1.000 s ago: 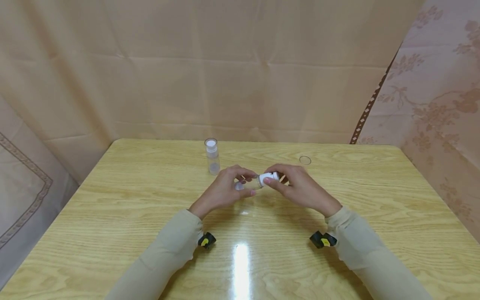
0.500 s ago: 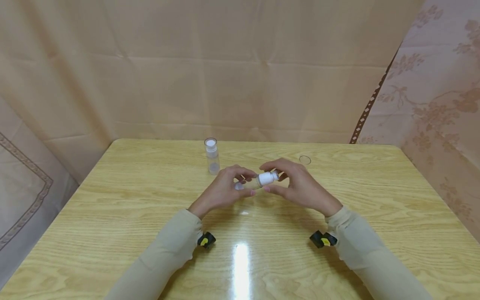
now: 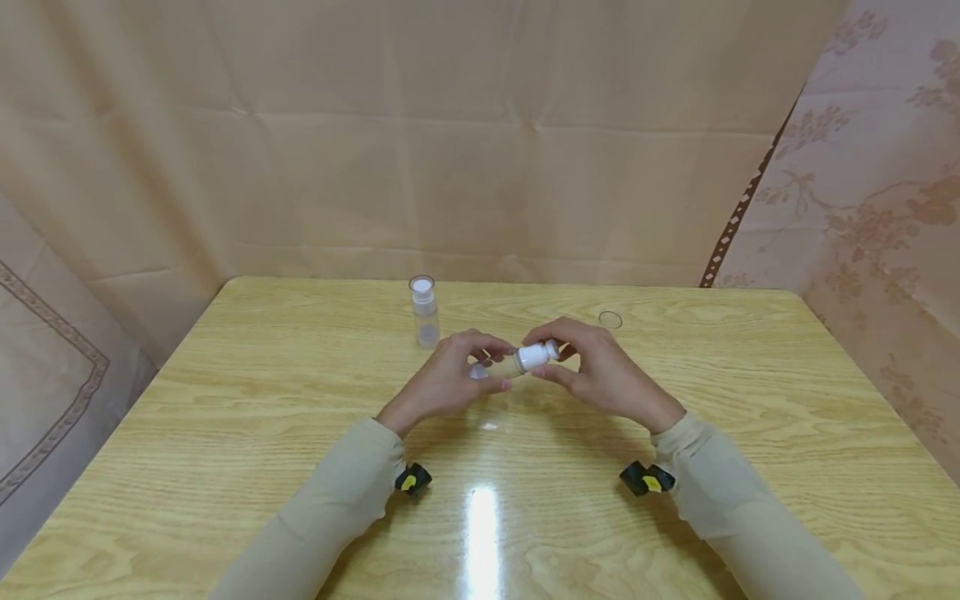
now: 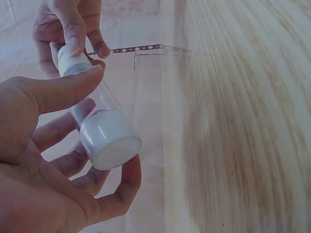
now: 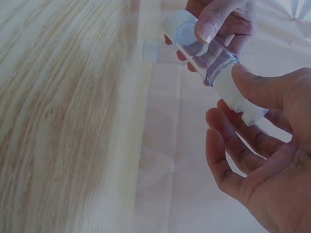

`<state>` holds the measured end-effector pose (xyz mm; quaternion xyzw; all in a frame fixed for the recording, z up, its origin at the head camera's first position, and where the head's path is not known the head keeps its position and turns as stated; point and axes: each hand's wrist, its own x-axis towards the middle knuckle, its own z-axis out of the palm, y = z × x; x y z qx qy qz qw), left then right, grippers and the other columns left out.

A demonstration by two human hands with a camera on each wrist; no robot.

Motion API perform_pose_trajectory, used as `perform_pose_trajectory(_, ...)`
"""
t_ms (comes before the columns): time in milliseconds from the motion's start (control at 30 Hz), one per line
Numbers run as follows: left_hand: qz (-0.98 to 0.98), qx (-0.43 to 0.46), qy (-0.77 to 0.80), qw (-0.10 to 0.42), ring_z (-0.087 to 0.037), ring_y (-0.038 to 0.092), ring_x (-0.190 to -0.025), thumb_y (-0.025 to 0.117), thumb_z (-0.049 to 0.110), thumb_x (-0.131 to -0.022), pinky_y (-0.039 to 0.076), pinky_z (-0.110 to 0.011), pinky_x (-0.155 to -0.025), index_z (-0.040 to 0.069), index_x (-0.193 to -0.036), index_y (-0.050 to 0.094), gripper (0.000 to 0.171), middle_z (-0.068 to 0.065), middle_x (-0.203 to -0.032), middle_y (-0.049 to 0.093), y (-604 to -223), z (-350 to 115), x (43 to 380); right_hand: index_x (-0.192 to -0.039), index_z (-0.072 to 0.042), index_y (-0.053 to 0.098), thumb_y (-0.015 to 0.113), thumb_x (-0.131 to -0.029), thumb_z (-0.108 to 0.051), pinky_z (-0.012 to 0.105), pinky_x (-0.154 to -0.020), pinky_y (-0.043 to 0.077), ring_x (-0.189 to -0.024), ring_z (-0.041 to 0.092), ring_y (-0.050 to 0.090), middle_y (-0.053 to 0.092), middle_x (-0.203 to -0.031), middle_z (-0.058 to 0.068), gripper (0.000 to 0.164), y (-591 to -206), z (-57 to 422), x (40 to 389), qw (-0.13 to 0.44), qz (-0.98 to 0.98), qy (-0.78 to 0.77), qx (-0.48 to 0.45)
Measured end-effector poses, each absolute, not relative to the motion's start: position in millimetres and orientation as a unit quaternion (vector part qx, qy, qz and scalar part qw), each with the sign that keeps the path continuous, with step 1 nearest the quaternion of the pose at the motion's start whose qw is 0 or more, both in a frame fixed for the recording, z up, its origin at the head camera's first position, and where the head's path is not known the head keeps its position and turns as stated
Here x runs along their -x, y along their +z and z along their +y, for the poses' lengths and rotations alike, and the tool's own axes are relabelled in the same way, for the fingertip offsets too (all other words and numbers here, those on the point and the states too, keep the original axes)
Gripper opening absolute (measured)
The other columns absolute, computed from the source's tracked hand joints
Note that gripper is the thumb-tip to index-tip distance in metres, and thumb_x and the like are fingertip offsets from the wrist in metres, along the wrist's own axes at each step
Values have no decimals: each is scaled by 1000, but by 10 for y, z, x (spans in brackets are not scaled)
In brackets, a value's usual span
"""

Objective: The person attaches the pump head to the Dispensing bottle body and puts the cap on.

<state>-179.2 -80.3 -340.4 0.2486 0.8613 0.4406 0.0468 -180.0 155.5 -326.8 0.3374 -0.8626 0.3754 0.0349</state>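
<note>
A clear pump bottle [image 3: 501,367] with a white base and white collar is held tilted above the table, its pump end toward the right. My left hand [image 3: 450,373] grips the clear body near the base, thumb on one side and fingers round the other. My right hand [image 3: 603,372] pinches the white pump collar [image 3: 533,357], thumb along the near side. In the right wrist view the right thumb lies on the collar [image 5: 227,83] and the nozzle end pokes out past it. The left wrist view shows the white base [image 4: 111,141] between the left fingers.
A second pump bottle [image 3: 426,323] wearing a clear cap stands upright beyond my left hand. Toward the back right, a clear open cylinder [image 3: 611,320], seemingly a cap, stands on the wooden table [image 3: 315,350]. A beige curtain [image 3: 480,167] hangs behind.
The right fingers loosened and spread from the collar, and the thumb slid to its near lower side; now they close on it again. The left hand and the standing bottle stay put.
</note>
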Motion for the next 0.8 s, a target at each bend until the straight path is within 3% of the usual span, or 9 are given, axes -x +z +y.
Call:
perform_pose_trajectory(200, 863, -251, 436, 40, -34, 63, -107, 80, 10, -88, 52, -43, -91, 3, -123, 70, 37, -16, -119, 67, -3399, -791, 1789, -120, -8, 68, 74, -93, -8, 48, -83, 56, -94, 18, 61, 70, -111, 2, 27, -3272, 1562, 1808, 23, -866, 373, -332)
perform_pose_trajectory(533, 871, -257, 417, 20, -32, 62, -105, 81, 10, -87, 53, -41, -90, 4, -123, 71, 38, -15, -117, 67, -3424, -788, 1792, -115, -10, 70, 68, -100, -20, 36, -80, 55, -87, 17, 62, 68, -95, -4, 18, -3271, 1538, 1821, -4, -880, 364, -305)
perform_pose_trajectory(800, 869, -265, 418, 10, -33, 63, -104, 82, 9, -86, 53, -41, -89, 2, -121, 71, 38, -15, -116, 68, -3422, -791, 1782, -111, -8, 71, 62, -103, -26, 35, -73, 54, -81, 19, 62, 69, -93, 6, 21, -3286, 1521, 1822, -20, -886, 368, -282)
